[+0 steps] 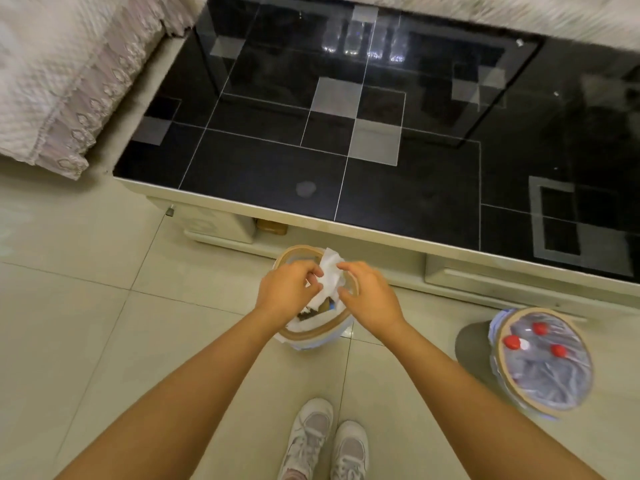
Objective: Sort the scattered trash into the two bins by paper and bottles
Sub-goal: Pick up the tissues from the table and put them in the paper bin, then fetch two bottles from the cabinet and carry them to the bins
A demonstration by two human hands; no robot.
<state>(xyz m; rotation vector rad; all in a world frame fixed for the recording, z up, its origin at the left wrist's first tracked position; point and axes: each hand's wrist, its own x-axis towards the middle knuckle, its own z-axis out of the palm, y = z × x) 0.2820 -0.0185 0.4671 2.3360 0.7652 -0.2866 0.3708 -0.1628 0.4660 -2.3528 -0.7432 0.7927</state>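
Together, both hands pinch crumpled white tissue (329, 275).

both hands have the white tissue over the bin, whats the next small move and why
Probably let go: both the left hand and right hand pinch the white tissue directly above the paper bin, which already holds paper scraps. The other bin holds red-capped bottles, so releasing here sorts it correctly.

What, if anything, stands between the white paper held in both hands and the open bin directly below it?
Nothing visible does. The left hand and right hand pinch the white paper right over the open mouth of the paper bin, which already holds paper scraps. The bottle bin stands apart, off to the right.
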